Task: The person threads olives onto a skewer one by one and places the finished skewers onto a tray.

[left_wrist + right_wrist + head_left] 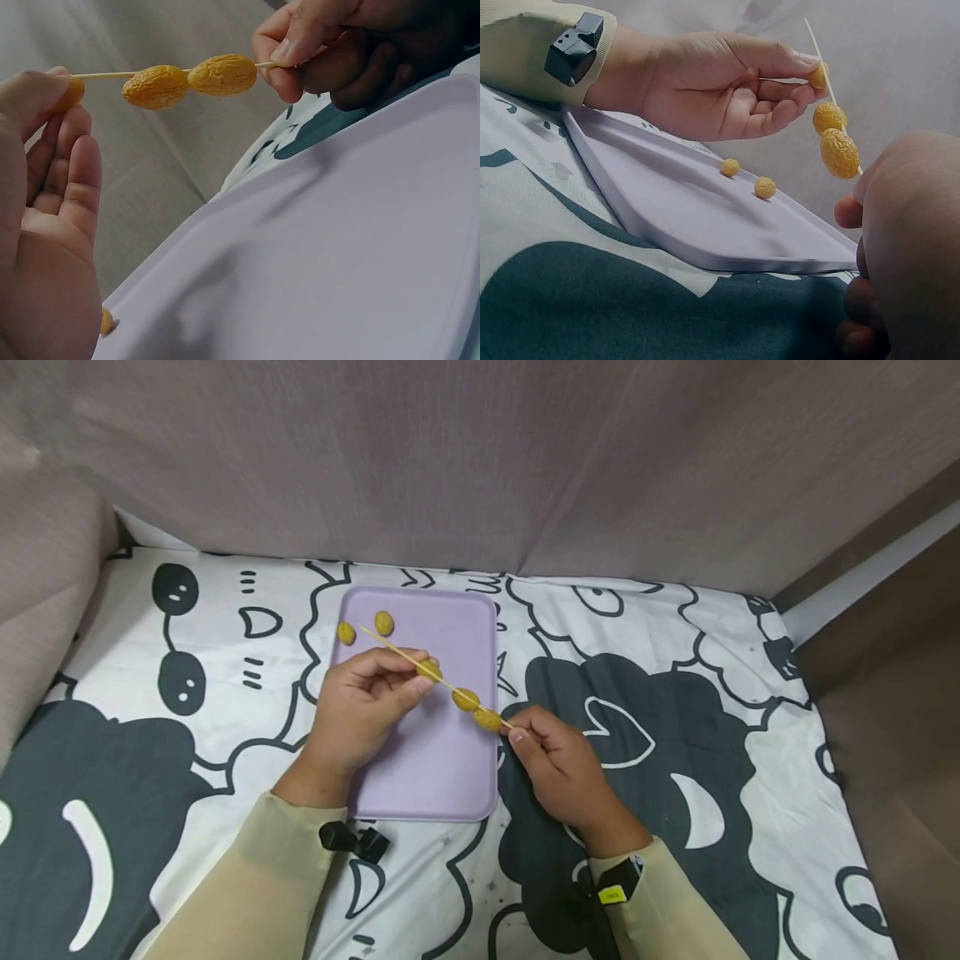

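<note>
- Threading, judged partway: two wrinkled yellow pieces sit on a stick.
- Third piece: pinched by left hand at the stick; whether pierced, cannot tell.
- Right hand: pinching the stick's near end.
- Remaining: two loose pieces, lilac tray's far left corner.
- Surface: cartoon-print cloth under tray.
- Room: grey-brown drapes beyond cloth's far edge.

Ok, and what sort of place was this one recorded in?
Probably a makeshift indoor work spot, though I can't tell whether it's a table or a bed. Grey-brown fabric hangs behind it, a cartoon-print cloth covers the surface, and a lilac tray lies on that.
</note>
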A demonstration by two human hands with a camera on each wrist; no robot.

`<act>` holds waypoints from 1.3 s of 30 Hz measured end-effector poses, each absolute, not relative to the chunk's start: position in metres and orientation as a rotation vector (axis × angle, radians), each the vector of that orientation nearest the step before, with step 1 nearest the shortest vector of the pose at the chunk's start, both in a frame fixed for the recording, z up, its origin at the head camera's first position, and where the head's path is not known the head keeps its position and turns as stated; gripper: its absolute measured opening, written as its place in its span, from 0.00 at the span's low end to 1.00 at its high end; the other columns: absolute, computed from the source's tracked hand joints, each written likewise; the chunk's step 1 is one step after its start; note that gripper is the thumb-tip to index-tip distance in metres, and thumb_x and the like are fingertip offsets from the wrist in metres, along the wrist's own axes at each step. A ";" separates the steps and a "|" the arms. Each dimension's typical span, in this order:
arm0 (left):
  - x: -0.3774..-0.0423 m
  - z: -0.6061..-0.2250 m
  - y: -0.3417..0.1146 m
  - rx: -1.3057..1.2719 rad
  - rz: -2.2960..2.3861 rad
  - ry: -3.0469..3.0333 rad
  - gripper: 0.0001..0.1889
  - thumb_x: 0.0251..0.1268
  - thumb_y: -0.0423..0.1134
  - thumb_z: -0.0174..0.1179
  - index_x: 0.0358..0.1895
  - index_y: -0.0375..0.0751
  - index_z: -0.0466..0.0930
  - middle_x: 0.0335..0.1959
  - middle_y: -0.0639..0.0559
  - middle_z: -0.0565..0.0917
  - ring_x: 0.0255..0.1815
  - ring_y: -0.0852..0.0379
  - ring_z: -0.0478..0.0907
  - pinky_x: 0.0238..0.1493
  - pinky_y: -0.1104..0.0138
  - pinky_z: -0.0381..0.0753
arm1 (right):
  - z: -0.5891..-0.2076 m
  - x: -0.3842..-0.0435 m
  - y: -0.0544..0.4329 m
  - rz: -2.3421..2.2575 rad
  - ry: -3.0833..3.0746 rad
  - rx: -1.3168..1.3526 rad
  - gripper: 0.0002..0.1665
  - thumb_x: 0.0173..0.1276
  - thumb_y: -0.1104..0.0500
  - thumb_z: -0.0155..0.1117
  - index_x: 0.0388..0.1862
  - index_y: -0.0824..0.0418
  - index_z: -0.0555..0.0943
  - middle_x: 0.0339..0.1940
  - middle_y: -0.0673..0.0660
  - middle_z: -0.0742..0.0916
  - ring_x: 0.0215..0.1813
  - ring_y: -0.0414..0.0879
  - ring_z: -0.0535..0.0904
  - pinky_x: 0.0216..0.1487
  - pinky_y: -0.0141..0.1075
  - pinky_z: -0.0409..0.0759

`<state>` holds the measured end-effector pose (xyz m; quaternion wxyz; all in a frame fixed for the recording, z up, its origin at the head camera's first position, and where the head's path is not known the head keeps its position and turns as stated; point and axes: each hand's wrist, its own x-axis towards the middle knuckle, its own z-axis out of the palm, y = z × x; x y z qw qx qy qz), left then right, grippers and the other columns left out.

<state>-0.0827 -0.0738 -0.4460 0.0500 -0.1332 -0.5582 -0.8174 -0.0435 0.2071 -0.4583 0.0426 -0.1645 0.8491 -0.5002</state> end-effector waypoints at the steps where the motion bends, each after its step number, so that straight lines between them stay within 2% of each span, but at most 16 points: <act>1: -0.083 -0.446 -0.074 -0.406 -2.487 -1.710 0.24 0.65 0.10 0.67 0.43 0.49 0.90 0.52 0.56 0.95 0.53 0.61 0.93 0.56 0.71 0.93 | -0.458 -0.044 0.207 -1.529 2.600 -0.504 0.08 0.88 0.63 0.59 0.50 0.60 0.85 0.44 0.54 0.90 0.40 0.43 0.81 0.39 0.35 0.76; 9: -0.082 -0.445 -0.074 -0.397 -2.472 -1.783 0.21 0.66 0.14 0.70 0.43 0.49 0.90 0.51 0.57 0.95 0.54 0.60 0.94 0.57 0.70 0.93 | -0.458 -0.044 0.207 -1.529 2.596 -0.502 0.08 0.89 0.62 0.59 0.50 0.59 0.85 0.40 0.54 0.88 0.37 0.43 0.79 0.36 0.35 0.74; 12: -0.081 -0.445 -0.074 -0.374 -2.454 -1.825 0.16 0.65 0.14 0.71 0.43 0.41 0.90 0.52 0.57 0.95 0.53 0.60 0.94 0.55 0.70 0.93 | -0.458 -0.044 0.207 -1.532 2.591 -0.497 0.08 0.89 0.62 0.59 0.50 0.59 0.85 0.39 0.54 0.88 0.36 0.43 0.79 0.35 0.35 0.74; 15: -0.081 -0.444 -0.073 -0.342 -2.430 -1.879 0.10 0.65 0.15 0.71 0.44 0.29 0.88 0.52 0.58 0.95 0.52 0.61 0.94 0.54 0.70 0.94 | -0.459 -0.044 0.207 -1.538 2.585 -0.495 0.08 0.89 0.62 0.59 0.50 0.59 0.85 0.40 0.54 0.88 0.36 0.43 0.79 0.36 0.35 0.74; 19: -0.080 -0.443 -0.072 -0.331 -2.408 -1.928 0.09 0.65 0.15 0.71 0.47 0.19 0.84 0.52 0.58 0.95 0.52 0.60 0.94 0.54 0.70 0.94 | -0.459 -0.044 0.207 -1.545 2.581 -0.505 0.08 0.89 0.63 0.59 0.50 0.59 0.85 0.39 0.54 0.88 0.36 0.43 0.79 0.36 0.35 0.74; 28: -0.080 -0.442 -0.072 -0.336 -2.357 -2.021 0.13 0.66 0.18 0.74 0.53 0.21 0.88 0.51 0.58 0.96 0.50 0.60 0.94 0.50 0.69 0.94 | -0.457 -0.044 0.206 -1.553 2.567 -0.514 0.08 0.89 0.63 0.58 0.50 0.60 0.85 0.41 0.55 0.89 0.36 0.43 0.79 0.36 0.35 0.75; 39: -0.079 -0.442 -0.071 -0.378 -2.408 -2.041 0.17 0.68 0.18 0.72 0.59 0.21 0.87 0.57 0.54 0.95 0.58 0.58 0.93 0.59 0.68 0.93 | -0.457 -0.045 0.206 -1.543 2.568 -0.514 0.08 0.89 0.63 0.58 0.50 0.59 0.85 0.38 0.54 0.87 0.33 0.43 0.76 0.34 0.35 0.73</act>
